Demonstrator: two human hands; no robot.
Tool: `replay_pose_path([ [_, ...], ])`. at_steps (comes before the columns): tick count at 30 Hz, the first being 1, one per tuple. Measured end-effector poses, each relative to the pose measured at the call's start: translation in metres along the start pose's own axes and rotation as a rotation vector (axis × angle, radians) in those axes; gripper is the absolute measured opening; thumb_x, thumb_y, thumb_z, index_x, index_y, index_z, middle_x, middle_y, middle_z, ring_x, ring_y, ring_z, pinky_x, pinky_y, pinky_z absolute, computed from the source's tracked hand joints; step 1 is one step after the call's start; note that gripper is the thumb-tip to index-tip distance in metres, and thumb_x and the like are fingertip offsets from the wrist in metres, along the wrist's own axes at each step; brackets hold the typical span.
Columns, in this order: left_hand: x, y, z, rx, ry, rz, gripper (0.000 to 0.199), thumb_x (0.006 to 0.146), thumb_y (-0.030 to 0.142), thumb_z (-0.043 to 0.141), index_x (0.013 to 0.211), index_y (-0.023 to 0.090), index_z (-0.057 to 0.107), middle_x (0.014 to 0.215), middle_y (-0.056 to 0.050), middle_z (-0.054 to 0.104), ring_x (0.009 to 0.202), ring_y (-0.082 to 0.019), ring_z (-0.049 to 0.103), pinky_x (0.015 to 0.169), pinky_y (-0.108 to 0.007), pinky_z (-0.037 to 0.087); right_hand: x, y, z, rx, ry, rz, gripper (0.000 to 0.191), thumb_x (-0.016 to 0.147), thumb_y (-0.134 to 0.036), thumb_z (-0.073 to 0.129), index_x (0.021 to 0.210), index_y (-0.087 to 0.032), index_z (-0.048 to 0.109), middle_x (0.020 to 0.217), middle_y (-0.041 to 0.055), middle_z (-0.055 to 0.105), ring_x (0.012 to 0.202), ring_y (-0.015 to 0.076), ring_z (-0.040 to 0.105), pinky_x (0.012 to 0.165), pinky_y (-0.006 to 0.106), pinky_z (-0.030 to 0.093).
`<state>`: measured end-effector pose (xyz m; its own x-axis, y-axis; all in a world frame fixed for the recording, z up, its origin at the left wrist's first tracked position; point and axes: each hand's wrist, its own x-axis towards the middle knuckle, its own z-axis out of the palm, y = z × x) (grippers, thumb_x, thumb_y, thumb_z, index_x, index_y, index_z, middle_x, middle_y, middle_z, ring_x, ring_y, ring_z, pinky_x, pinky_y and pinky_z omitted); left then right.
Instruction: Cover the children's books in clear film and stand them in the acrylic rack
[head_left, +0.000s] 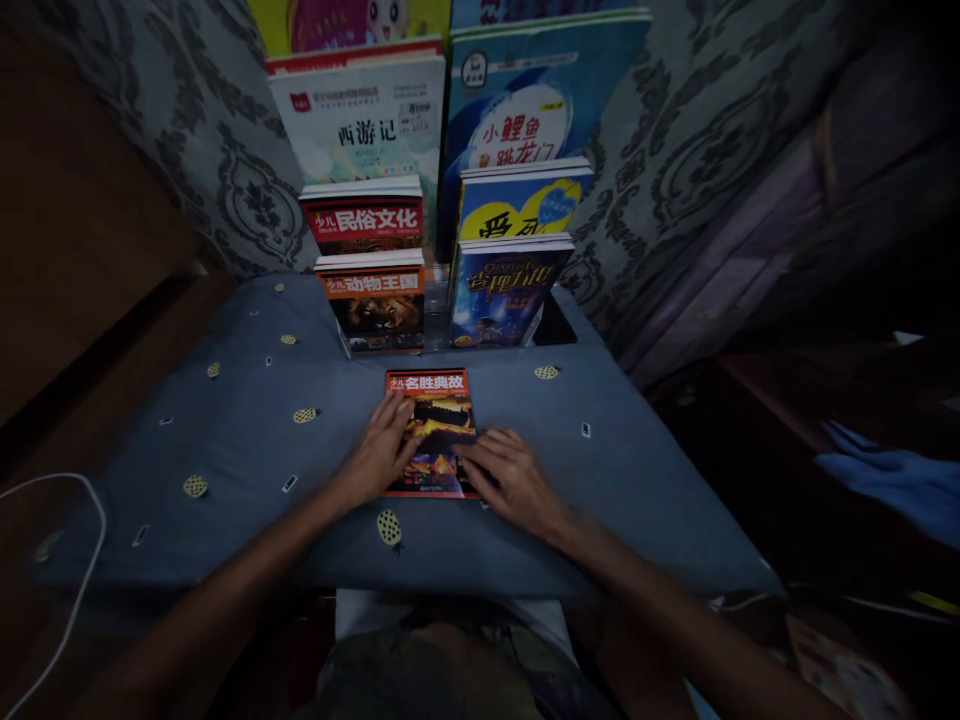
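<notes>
A small red-bordered book (pixel 442 412) lies flat on the blue-grey tablecloth (pixel 247 400), its cover facing up. My left hand (pixel 381 445) rests on the book's left side, fingers spread and lying flat. On its right edge lies my right hand (pixel 514 478), with fingers stretched over the cover. Neither hand is wrapped round anything. Behind the book, an orange-titled book (pixel 382 305) and a dark blue book (pixel 506 295) stand upright at the front of two rows of books.
Taller books, one white (pixel 360 120) and one teal (pixel 555 90), stand farther back. A dark flat object (pixel 555 322) lies right of the rows. A white cable (pixel 96 540) curves at the left. Patterned curtains (pixel 247 190) hang behind.
</notes>
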<state>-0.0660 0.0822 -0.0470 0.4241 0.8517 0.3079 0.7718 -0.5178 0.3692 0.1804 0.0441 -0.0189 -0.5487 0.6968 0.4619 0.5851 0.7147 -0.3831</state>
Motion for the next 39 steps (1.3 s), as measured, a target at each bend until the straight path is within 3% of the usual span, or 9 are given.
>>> replay_pose_path([
  [2,-0.001,0.005,0.002,0.018,0.015,0.010,0.047,0.102,0.037,0.041,0.143,0.015,0.047,0.151,-0.019,0.048,0.146,-0.029,0.040,0.117,-0.053,0.039,0.012,-0.001,0.007,-0.020,-0.025,0.040,0.031,0.098,-0.019,0.046,0.118,-0.020,0.069,0.100,0.0118,0.075,0.095,0.0255,0.068,0.088,0.045,0.056],
  [5,0.011,0.001,0.001,0.037,0.036,0.005,0.042,0.102,0.026,0.037,0.140,0.015,0.051,0.146,-0.017,0.054,0.141,-0.027,0.046,0.114,-0.051,0.043,0.036,-0.004,0.027,-0.073,-0.115,0.042,0.037,0.096,-0.018,0.047,0.129,-0.015,0.063,0.130,0.0173,0.068,0.123,0.0281,0.062,0.105,0.048,0.050],
  [9,0.026,-0.010,0.003,0.104,0.017,-0.022,0.045,0.101,0.020,0.033,0.141,0.010,0.049,0.152,-0.021,0.047,0.148,-0.028,0.037,0.118,-0.053,0.037,0.062,0.003,0.052,-0.116,-0.199,0.076,0.048,0.097,-0.021,0.044,0.140,-0.003,0.053,0.149,0.0249,0.051,0.143,0.0317,0.045,0.118,0.053,0.037],
  [13,0.027,-0.013,0.007,0.127,-0.009,-0.028,0.047,0.102,0.025,0.032,0.144,0.011,0.047,0.157,-0.021,0.041,0.151,-0.029,0.030,0.118,-0.056,0.035,0.071,0.025,0.055,-0.120,-0.151,0.189,0.057,0.099,-0.035,0.045,0.147,-0.003,0.045,0.155,0.0262,0.041,0.149,0.0323,0.034,0.120,0.056,0.032],
  [18,0.024,-0.009,0.008,0.153,-0.007,-0.044,0.048,0.102,0.031,0.037,0.146,0.014,0.044,0.158,-0.019,0.040,0.152,-0.030,0.029,0.119,-0.058,0.031,0.069,0.041,0.054,-0.172,-0.122,0.325,0.068,0.099,-0.047,0.045,0.151,-0.005,0.039,0.160,0.0254,0.033,0.152,0.0344,0.026,0.122,0.058,0.025],
  [24,0.025,-0.008,0.009,0.182,0.017,-0.076,0.052,0.102,0.038,0.040,0.147,0.013,0.042,0.158,-0.021,0.039,0.151,-0.032,0.029,0.119,-0.058,0.031,0.069,0.037,0.060,-0.185,-0.084,0.376,0.071,0.099,-0.051,0.042,0.151,-0.003,0.039,0.159,0.0268,0.034,0.152,0.0365,0.027,0.121,0.059,0.024],
  [29,0.026,-0.002,0.004,0.228,-0.047,-0.134,0.054,0.102,0.037,0.040,0.148,0.010,0.041,0.159,-0.022,0.037,0.152,-0.032,0.029,0.120,-0.056,0.030,0.070,0.031,0.059,-0.185,-0.075,0.404,0.071,0.099,-0.052,0.041,0.150,-0.003,0.039,0.159,0.0269,0.034,0.151,0.0363,0.027,0.120,0.058,0.025],
  [34,0.027,0.005,0.000,0.243,-0.041,-0.129,0.051,0.102,0.034,0.038,0.147,0.010,0.042,0.158,-0.021,0.039,0.151,-0.032,0.031,0.118,-0.056,0.032,0.057,0.018,0.054,-0.211,-0.093,0.434,0.068,0.100,-0.045,0.043,0.149,0.001,0.038,0.159,0.0301,0.032,0.152,0.0375,0.024,0.120,0.061,0.024],
  [39,0.028,0.011,-0.006,0.279,-0.072,-0.162,0.052,0.101,0.032,0.041,0.147,0.007,0.043,0.159,-0.021,0.037,0.150,-0.031,0.032,0.119,-0.052,0.033,0.026,-0.009,0.047,-0.220,-0.105,0.399,0.068,0.099,-0.049,0.044,0.151,-0.005,0.039,0.161,0.0252,0.032,0.153,0.0353,0.024,0.121,0.058,0.024],
])
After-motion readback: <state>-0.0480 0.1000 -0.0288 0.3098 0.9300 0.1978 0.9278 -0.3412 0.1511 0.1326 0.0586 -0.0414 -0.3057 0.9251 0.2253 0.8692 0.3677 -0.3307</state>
